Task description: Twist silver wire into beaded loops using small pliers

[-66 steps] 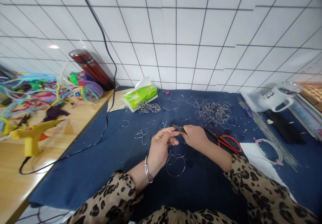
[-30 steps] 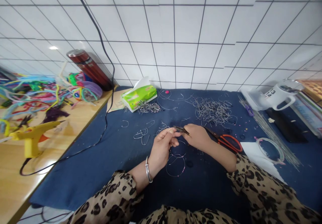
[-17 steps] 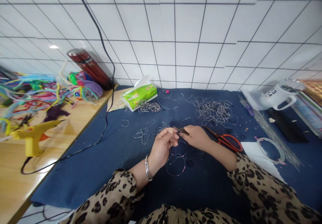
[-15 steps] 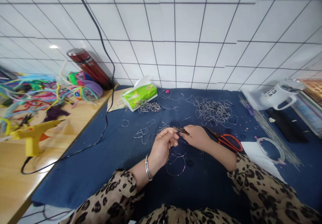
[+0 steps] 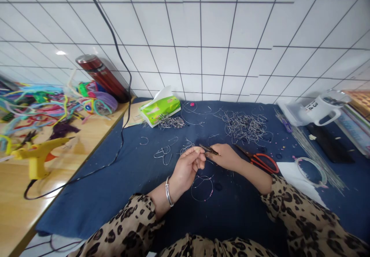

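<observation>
Hardly anything has shifted since the earlier frames: both your hands stay together over the middle of the blue cloth (image 5: 115, 187) that covers the desk, and your left fingertips have drawn in slightly toward the tool's tip.

Nearest you, at the desk's front edge, are your leopard-print sleeves (image 5: 303, 218) and the silver bangle (image 5: 167, 191) on your left wrist. Just beyond it a wire ring (image 5: 202, 201) with a few pink beads lies flat on the cloth, partly under your hands.

Your left hand (image 5: 187, 165) has its fingers pinched narrow at the tip of the dark tool (image 5: 209, 149). Whatever fine wire sits between them is too small to make out. Your right hand (image 5: 227, 157) is wrapped around that slim, pointed tool, which is aimed left at your left fingertips.

Just right of your right hand lie the orange-handled scissors (image 5: 261, 160). A few bent wire shapes (image 5: 164, 153) lie left of your hands.

Farther back, a heap of wire pieces (image 5: 245, 126) sits toward the far edge. The green tissue pack (image 5: 160, 110) lies left of it. A bundle of straight wires (image 5: 315, 153) runs along the right side, and the white mug (image 5: 320, 108) stands near the far right corner.

On the bare wooden desk (image 5: 17, 207) to the left are the yellow glue gun (image 5: 36, 155), a tangle of coloured pipe cleaners (image 5: 43, 103) and the red flask (image 5: 100, 78), which is by the tiled wall (image 5: 202, 37).
</observation>
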The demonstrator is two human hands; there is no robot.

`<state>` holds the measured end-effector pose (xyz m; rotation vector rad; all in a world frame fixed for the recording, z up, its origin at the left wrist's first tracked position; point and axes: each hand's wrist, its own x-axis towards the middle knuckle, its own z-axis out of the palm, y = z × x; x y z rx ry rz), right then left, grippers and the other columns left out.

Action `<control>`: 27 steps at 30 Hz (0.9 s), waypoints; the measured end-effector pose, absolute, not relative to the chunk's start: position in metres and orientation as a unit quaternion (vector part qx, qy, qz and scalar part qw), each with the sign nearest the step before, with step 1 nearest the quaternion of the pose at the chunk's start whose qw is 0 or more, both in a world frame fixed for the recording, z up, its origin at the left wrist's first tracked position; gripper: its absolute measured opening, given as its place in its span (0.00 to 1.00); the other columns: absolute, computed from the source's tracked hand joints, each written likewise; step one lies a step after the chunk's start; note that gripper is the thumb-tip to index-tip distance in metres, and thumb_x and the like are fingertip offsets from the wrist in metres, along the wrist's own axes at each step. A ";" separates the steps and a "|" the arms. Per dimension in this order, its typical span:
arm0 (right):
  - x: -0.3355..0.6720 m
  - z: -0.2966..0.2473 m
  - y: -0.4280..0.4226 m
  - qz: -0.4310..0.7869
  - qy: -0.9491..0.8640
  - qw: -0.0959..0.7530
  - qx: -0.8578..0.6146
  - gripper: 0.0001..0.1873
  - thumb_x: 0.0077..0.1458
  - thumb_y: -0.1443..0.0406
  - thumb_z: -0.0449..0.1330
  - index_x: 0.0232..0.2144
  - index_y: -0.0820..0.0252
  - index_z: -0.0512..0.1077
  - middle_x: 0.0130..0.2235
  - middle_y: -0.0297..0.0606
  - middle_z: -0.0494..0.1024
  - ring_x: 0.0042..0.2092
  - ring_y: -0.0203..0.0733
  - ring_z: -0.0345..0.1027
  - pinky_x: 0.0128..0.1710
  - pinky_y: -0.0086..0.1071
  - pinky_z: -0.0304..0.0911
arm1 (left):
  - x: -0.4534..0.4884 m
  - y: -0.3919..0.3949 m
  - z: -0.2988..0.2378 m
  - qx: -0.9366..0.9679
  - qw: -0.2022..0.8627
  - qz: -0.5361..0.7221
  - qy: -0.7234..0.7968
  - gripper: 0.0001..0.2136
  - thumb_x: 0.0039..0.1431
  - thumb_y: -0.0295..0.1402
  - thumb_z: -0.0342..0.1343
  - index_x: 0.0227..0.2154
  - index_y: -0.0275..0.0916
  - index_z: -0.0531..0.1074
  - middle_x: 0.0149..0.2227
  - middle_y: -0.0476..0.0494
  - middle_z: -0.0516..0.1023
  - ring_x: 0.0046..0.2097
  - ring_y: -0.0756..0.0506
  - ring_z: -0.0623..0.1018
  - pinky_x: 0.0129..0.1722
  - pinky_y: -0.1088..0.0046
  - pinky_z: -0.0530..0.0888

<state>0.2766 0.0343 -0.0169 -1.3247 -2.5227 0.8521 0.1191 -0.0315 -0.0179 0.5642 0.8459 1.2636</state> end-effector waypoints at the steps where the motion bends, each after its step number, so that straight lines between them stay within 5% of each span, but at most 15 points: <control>1: 0.277 -0.017 0.034 0.289 -0.844 0.082 -0.444 0.18 0.56 0.53 0.50 0.23 0.60 0.64 0.26 0.31 0.69 0.27 0.30 0.60 0.26 0.25 0.46 | 0.119 -0.031 -0.018 0.249 0.692 0.563 0.377 0.06 0.56 0.33 0.53 0.31 0.34 0.70 0.25 0.48 0.71 0.22 0.55 0.69 0.24 0.78 0.65; 27: 0.270 -0.011 0.024 0.076 -0.875 0.042 -0.475 0.12 0.58 0.59 0.49 0.30 0.59 0.67 0.33 0.36 0.73 0.36 0.36 0.66 0.32 0.28 0.51 | 0.122 -0.037 -0.016 0.225 0.681 0.571 0.399 0.06 0.54 0.33 0.55 0.31 0.34 0.71 0.25 0.48 0.72 0.22 0.55 0.70 0.24 0.79 0.66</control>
